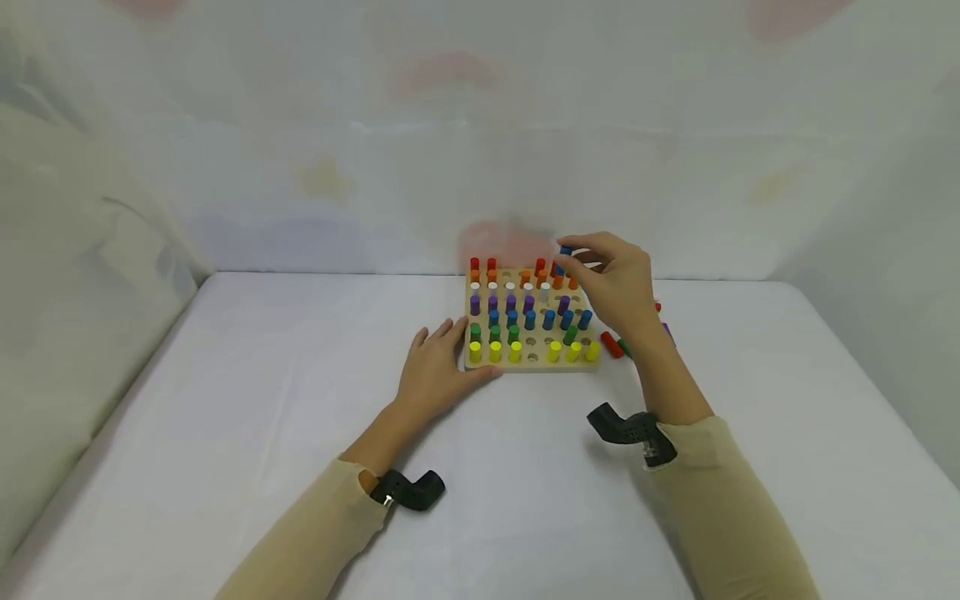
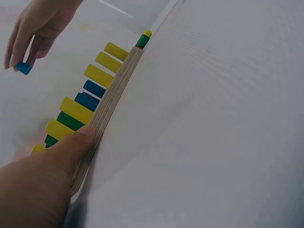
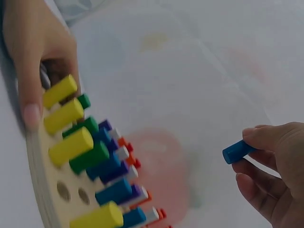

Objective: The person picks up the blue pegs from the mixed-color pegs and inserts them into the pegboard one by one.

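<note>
While unlabelled, pegboard (image 1: 531,363) holds pegs (image 1: 529,319).

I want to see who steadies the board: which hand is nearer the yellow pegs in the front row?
Left. The left hand rests against the pegboard corner beside the yellow pegs; the right hand holds a blue peg above the far rows.

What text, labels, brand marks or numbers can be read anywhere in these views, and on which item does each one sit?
None: no readable text appears in any view.
The wooden peg board and its coloured pegs are plain, with no print.
The blue peg pinched in the right hand carries no marking.
The black wrist mounts show no legible brand.
The left hand rests against the board's edge.
</note>
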